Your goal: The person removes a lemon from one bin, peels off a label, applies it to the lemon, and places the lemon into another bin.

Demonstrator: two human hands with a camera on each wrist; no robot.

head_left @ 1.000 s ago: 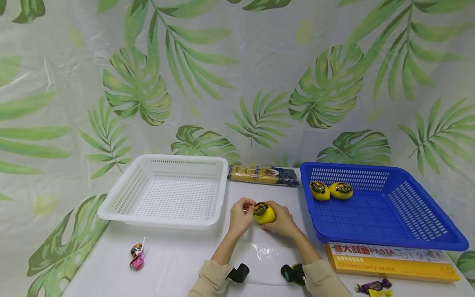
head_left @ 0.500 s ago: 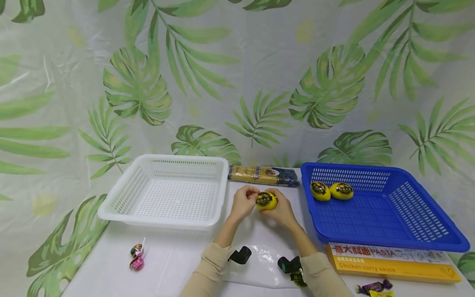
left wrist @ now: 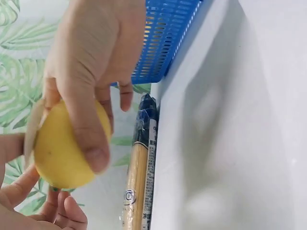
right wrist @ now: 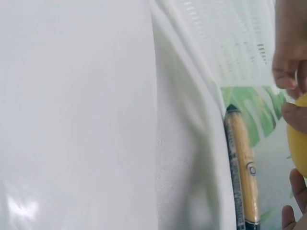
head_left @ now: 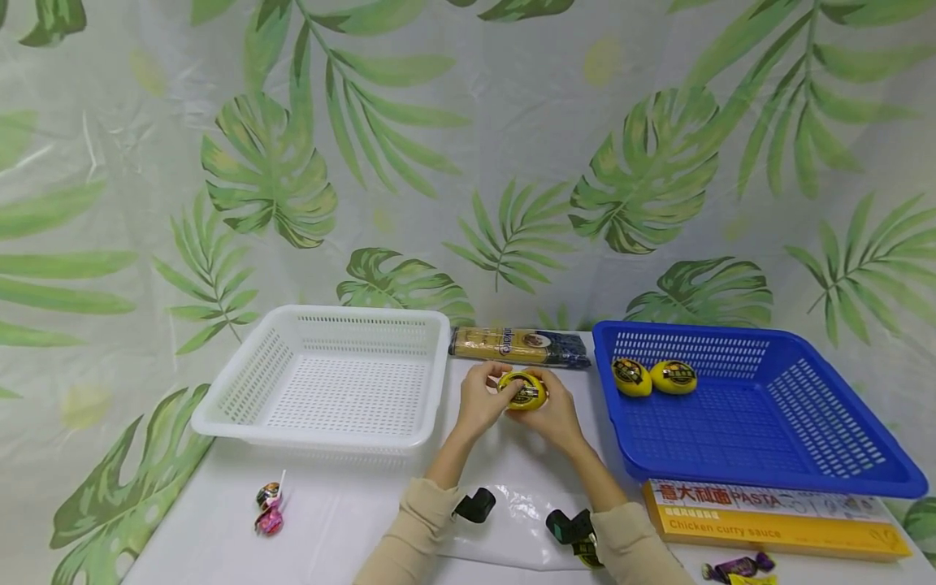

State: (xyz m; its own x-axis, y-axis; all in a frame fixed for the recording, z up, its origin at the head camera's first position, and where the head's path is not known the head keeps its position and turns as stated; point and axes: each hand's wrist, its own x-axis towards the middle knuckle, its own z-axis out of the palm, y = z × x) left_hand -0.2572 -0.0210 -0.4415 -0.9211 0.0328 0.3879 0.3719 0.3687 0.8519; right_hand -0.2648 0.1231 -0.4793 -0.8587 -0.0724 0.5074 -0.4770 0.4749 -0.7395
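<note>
In the head view a yellow lemon (head_left: 537, 398) with a black round label is held up over the white table between both hands. My right hand (head_left: 556, 413) grips it from the right, its thumb across the lemon in the left wrist view. My left hand (head_left: 478, 404) is at the other side, its thumb pressing on the label and a finger against the fruit. The label (left wrist: 31, 132) stands out slightly from the lemon's surface at its edge. Two more labelled lemons, a left one (head_left: 632, 378) and a right one (head_left: 673, 377), lie in the blue basket (head_left: 731, 481).
At left stands a white basket (head_left: 322, 437), with two lollipops (head_left: 269, 508) before it. A spaghetti pack (head_left: 519, 347) lies behind the hands. A pasta box (head_left: 775, 524) and wrapped candies (head_left: 738, 566) are at right. Under the wrists lies a clear plastic sheet (head_left: 512, 536).
Both hands have raised the lemon slightly away from me and turned it. The left thumb has moved from the label's left edge onto its face.
</note>
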